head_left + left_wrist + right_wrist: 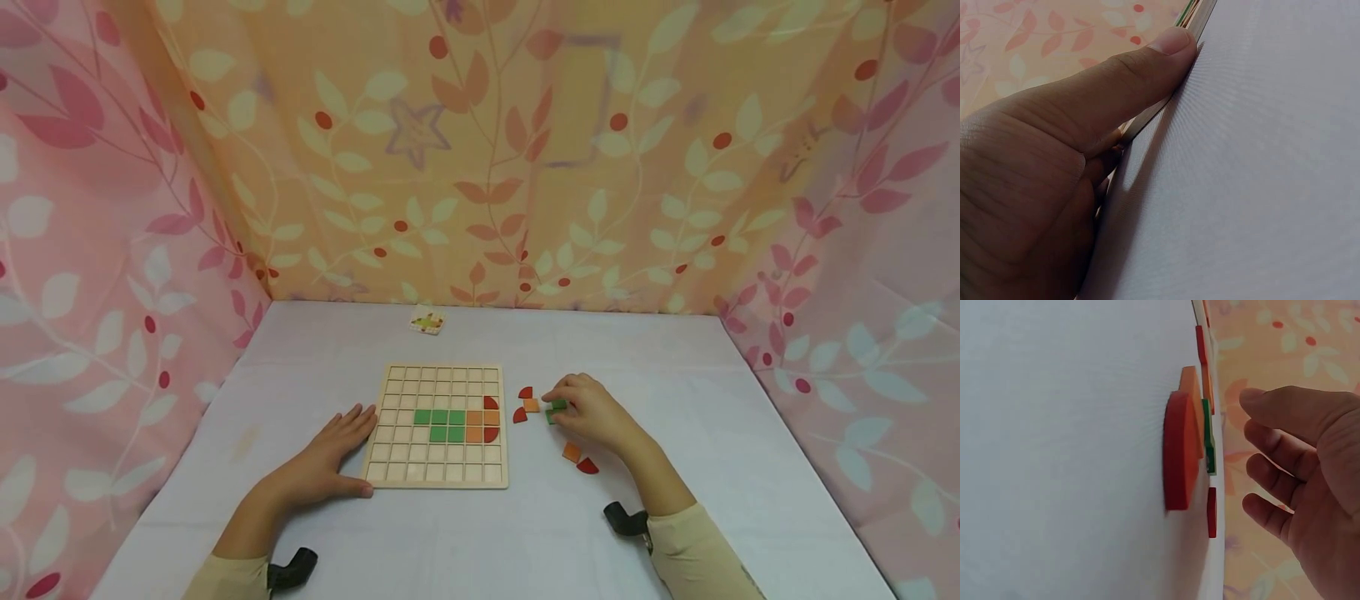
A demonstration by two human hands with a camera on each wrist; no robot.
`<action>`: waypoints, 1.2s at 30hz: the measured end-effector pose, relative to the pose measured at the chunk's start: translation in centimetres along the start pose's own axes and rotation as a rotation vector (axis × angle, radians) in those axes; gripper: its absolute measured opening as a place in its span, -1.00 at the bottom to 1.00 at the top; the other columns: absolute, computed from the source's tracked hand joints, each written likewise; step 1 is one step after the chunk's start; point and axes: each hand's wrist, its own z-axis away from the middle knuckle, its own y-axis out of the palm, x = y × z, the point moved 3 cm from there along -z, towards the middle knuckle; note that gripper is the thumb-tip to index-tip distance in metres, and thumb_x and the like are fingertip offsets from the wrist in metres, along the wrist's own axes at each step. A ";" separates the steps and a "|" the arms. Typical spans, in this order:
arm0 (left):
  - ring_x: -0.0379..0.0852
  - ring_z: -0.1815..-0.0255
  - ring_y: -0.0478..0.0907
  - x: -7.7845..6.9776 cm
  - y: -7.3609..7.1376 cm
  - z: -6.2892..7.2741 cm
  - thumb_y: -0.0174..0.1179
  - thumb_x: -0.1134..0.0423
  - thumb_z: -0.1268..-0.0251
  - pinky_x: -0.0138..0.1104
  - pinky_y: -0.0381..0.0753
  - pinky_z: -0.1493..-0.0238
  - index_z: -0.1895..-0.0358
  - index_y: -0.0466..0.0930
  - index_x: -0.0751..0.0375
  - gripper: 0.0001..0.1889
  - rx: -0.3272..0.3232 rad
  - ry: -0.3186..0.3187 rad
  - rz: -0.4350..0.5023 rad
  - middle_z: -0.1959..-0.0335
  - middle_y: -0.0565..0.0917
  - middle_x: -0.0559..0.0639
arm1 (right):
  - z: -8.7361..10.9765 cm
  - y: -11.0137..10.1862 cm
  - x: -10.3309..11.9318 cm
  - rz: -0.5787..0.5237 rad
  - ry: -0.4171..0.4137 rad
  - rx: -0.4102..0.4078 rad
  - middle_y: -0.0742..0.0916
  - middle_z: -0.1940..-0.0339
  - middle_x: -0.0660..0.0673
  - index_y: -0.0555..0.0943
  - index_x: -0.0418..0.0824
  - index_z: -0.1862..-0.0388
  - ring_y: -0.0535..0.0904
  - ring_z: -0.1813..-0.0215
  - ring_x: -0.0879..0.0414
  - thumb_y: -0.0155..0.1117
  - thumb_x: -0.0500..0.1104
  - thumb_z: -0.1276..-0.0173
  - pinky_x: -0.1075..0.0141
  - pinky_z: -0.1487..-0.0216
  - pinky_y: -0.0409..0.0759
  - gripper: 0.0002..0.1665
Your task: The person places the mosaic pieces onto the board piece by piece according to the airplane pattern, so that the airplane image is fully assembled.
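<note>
White tabletop [330, 346] bears a wooden grid board [438, 452]. Left hand [326, 454] lies spread against the board's left edge, grasping nothing. Green square tiles [558, 405] lie right of the board, beneath the nearer right hand [592, 412], loosely bent, visibly empty.

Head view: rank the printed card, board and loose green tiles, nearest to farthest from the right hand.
1. Loose green tiles, partly hidden by the right hand.
2. Board, to the hand's left.
3. Printed card, leftward, beyond the board's back edge.
</note>
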 end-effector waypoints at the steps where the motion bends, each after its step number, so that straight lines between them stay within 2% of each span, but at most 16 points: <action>1: 0.17 -0.72 -0.20 0.0 0.0 0.0 0.49 -0.36 0.10 -0.32 -0.48 -0.65 -0.64 0.06 0.22 0.28 0.000 0.000 0.002 -0.70 0.01 0.04 | 0.0 0.1 -0.1 -0.001 0.009 0.007 0.70 0.04 0.00 0.78 -0.05 -0.04 0.50 -0.11 0.07 0.48 -0.21 -0.27 0.05 -0.20 0.61 -0.66; 4: 0.18 -0.71 -0.19 0.1 0.1 0.0 0.48 -0.36 0.10 -0.29 -0.47 -0.66 -0.64 0.06 0.22 0.28 -0.003 0.006 -0.004 -0.70 0.01 0.04 | 0.1 0.2 -0.3 -0.001 0.042 0.023 0.70 0.03 0.00 0.78 -0.04 -0.05 0.49 -0.11 0.09 0.48 -0.19 -0.27 0.08 -0.21 0.60 -0.66; 7: 0.19 -0.71 -0.18 0.1 0.0 0.0 0.49 -0.36 0.10 -0.34 -0.48 -0.65 -0.64 0.07 0.22 0.28 -0.011 0.015 -0.014 -0.69 0.02 0.05 | 0.1 0.5 -0.6 0.008 0.058 0.027 0.69 0.04 0.03 0.78 -0.01 -0.05 0.48 -0.11 0.11 0.48 -0.18 -0.28 0.10 -0.21 0.59 -0.66; 13: 0.21 -0.71 -0.18 0.1 -0.1 0.1 0.50 -0.35 0.11 -0.51 -0.56 -0.57 -0.64 0.08 0.21 0.28 -0.017 0.018 -0.010 -0.69 0.03 0.05 | 0.0 0.9 -1.2 0.028 0.027 0.029 0.70 0.07 0.05 0.78 -0.04 -0.03 0.50 -0.07 0.12 0.49 -0.19 -0.26 0.11 -0.16 0.58 -0.66; 16: 0.20 -0.71 -0.18 0.0 -0.1 0.1 0.50 -0.35 0.11 -0.45 -0.54 -0.60 -0.64 0.08 0.21 0.28 -0.013 0.011 -0.005 -0.70 0.02 0.04 | -0.1 1.2 -1.3 0.045 0.006 0.030 0.69 0.08 0.06 0.78 -0.04 -0.02 0.50 -0.06 0.12 0.51 -0.19 -0.25 0.11 -0.15 0.58 -0.67; 22: 0.17 -0.72 -0.20 0.0 0.0 0.0 0.49 -0.37 0.11 -0.15 -0.41 -0.68 -0.64 0.07 0.20 0.28 0.001 -0.008 0.005 -0.70 0.01 0.02 | -0.1 1.3 -1.5 0.069 -0.016 0.026 0.68 0.11 0.06 0.80 -0.04 0.02 0.50 -0.04 0.11 0.51 -0.19 -0.24 0.10 -0.16 0.55 -0.70; 25: 0.18 -0.72 -0.20 0.1 0.0 -0.1 0.47 -0.39 0.10 -0.11 -0.39 -0.68 -0.64 0.06 0.20 0.28 0.003 -0.008 -0.001 -0.70 0.00 0.03 | -0.1 1.4 -1.5 0.085 -0.027 0.023 0.67 0.13 0.06 0.80 -0.04 0.04 0.50 -0.03 0.11 0.51 -0.19 -0.23 0.09 -0.15 0.54 -0.71; 27: 0.18 -0.71 -0.20 0.1 0.0 0.0 0.47 -0.39 0.10 -0.16 -0.41 -0.68 -0.64 0.06 0.20 0.28 0.002 -0.005 -0.002 -0.70 0.01 0.03 | -0.1 1.4 -1.4 0.096 -0.031 0.022 0.67 0.14 0.07 0.80 -0.04 0.05 0.50 -0.02 0.11 0.51 -0.19 -0.23 0.09 -0.14 0.54 -0.72; 33: 0.19 -0.71 -0.18 0.2 0.0 0.0 0.48 -0.38 0.11 -0.49 -0.55 -0.58 -0.64 0.07 0.20 0.28 -0.009 0.009 -0.018 -0.70 0.02 0.04 | -0.1 1.4 -1.3 0.125 -0.045 0.026 0.65 0.16 0.09 0.80 -0.05 0.08 0.50 0.01 0.12 0.51 -0.18 -0.23 0.11 -0.11 0.53 -0.74; 36: 0.20 -0.71 -0.18 0.2 0.0 0.0 0.49 -0.37 0.11 -0.45 -0.54 -0.60 -0.64 0.07 0.20 0.28 -0.009 0.011 -0.011 -0.70 0.02 0.04 | -0.1 1.4 -1.2 0.143 -0.054 0.020 0.65 0.16 0.09 0.79 -0.04 0.09 0.50 0.02 0.13 0.51 -0.16 -0.22 0.11 -0.12 0.52 -0.75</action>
